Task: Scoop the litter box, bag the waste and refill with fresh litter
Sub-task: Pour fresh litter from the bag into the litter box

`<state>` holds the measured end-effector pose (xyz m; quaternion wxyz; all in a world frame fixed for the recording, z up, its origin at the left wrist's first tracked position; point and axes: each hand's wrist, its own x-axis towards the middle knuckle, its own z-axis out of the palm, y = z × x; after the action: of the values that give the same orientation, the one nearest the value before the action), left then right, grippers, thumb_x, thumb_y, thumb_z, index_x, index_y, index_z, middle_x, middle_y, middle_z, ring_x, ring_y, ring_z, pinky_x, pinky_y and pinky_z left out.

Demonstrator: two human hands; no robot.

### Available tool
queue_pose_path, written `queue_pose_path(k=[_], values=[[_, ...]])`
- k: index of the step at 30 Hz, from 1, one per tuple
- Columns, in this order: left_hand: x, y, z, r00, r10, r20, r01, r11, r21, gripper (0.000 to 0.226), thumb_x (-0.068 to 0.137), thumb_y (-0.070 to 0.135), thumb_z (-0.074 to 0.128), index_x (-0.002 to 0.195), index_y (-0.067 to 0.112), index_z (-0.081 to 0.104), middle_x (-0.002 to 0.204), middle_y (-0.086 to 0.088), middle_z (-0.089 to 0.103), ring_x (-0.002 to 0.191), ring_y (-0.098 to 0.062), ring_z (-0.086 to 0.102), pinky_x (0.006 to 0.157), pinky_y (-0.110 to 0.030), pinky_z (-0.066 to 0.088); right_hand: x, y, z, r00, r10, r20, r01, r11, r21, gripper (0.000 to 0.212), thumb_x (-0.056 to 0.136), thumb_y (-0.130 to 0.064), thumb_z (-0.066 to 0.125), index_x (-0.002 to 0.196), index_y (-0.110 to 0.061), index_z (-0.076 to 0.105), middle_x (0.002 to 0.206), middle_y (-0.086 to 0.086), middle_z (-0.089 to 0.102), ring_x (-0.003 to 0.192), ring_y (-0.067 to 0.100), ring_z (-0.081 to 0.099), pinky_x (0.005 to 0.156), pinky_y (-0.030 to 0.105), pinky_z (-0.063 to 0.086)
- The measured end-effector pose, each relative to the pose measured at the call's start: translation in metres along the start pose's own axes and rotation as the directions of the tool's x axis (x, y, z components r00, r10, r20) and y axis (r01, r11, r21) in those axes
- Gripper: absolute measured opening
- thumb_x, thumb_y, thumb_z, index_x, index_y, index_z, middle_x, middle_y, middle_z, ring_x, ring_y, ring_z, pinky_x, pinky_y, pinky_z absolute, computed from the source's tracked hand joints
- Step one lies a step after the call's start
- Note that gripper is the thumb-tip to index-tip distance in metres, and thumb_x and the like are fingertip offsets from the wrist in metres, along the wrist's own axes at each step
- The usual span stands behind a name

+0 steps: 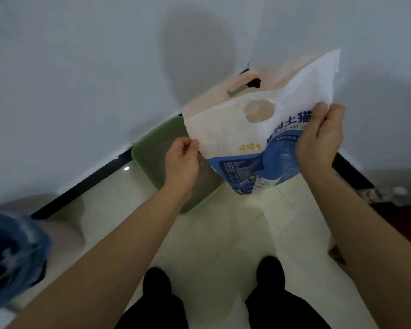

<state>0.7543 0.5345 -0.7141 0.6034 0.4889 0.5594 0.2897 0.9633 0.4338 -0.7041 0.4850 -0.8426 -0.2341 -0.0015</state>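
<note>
Item: white-and-blue printed plastic cat litter bag (pixel 252 129), held above the green rectangular plastic litter box (pixel 152 143) in the wall corner. Left hand (pixel 182 163) pinches its left edge; right hand (pixel 319 138) grips its right edge. Stage, by judgement: refilling; grey litter already lies in the box, pouring not yet visible.

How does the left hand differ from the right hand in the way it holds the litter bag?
The left hand pinches the litter bag at its left edge with the fingertips; the right hand curls thumb and fingers round the right edge. The left hand is lower, in front of the green litter box; the right hand is higher, over the blue print. Both hold the litter bag off the floor.
</note>
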Motion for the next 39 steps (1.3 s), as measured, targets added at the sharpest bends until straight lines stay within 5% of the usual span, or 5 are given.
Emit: queue_pose_path(k=[10, 15, 28, 32, 39], values=[[-0.241, 0.146, -0.197, 0.871, -0.146, -0.47, 0.165, 0.986, -0.001, 0.017, 0.101, 0.022, 0.047, 0.088, 0.013, 0.054, 0.088, -0.005, 0.058, 0.08, -0.018, 0.053, 0.072, -0.036, 0.045, -0.106, -0.25, -0.102, 0.83, -0.097, 0.549, 0.042, 0.993, 0.112, 0.03, 0.108, -0.031, 0.03, 0.093, -0.008, 0.041, 0.073, -0.007, 0.045, 0.068, 0.021, 0.049, 0.06, 0.034, 0.035], [-0.374, 0.183, -0.31, 0.618, -0.137, -0.774, 0.059, 0.99, -0.128, 0.016, 0.101, 0.019, 0.046, 0.091, 0.008, 0.052, 0.08, -0.002, 0.052, 0.076, -0.019, 0.048, 0.066, -0.031, 0.038, -0.207, -0.385, -0.133, 0.574, -0.344, 0.743, 0.229, 0.939, 0.258, 0.026, 0.108, -0.033, 0.03, 0.096, -0.012, 0.038, 0.074, 0.001, 0.05, 0.063, 0.02, 0.049, 0.06, 0.032, 0.029], [-0.833, 0.125, -0.628, 0.083, -0.119, -0.989, -0.054, 0.991, -0.124, 0.019, 0.099, 0.024, 0.047, 0.084, 0.015, 0.054, 0.079, 0.002, 0.057, 0.068, -0.011, 0.048, 0.061, -0.024, 0.039, -0.688, -0.602, -0.256, 0.033, -0.667, 0.744, 0.294, 0.718, 0.631, 0.022, 0.108, -0.032, 0.033, 0.099, -0.013, 0.039, 0.076, -0.004, 0.05, 0.064, 0.004, 0.046, 0.051, 0.017, 0.031], [-0.944, 0.085, -0.686, -0.122, -0.231, -0.965, -0.108, 0.97, -0.218, 0.017, 0.099, 0.02, 0.048, 0.093, 0.008, 0.058, 0.077, 0.0, 0.054, 0.068, -0.013, 0.046, 0.06, -0.027, 0.038, -0.831, -0.626, -0.294, -0.194, -0.673, 0.714, 0.281, 0.659, 0.697, 0.024, 0.105, -0.037, 0.036, 0.097, -0.015, 0.043, 0.095, 0.007, 0.06, 0.084, 0.024, 0.055, 0.071, 0.035, 0.04], [-1.081, -0.013, -0.78, -0.343, -0.341, -0.875, -0.095, 0.939, -0.329, 0.019, 0.1, 0.022, 0.049, 0.093, 0.008, 0.059, 0.078, -0.001, 0.055, 0.068, -0.014, 0.047, 0.059, -0.025, 0.038, -1.051, -0.633, -0.31, -0.488, -0.607, 0.628, 0.237, 0.6, 0.764, 0.025, 0.103, -0.033, 0.044, 0.09, -0.013, 0.05, 0.088, 0.007, 0.06, 0.082, 0.028, 0.056, 0.068, 0.033, 0.036]])
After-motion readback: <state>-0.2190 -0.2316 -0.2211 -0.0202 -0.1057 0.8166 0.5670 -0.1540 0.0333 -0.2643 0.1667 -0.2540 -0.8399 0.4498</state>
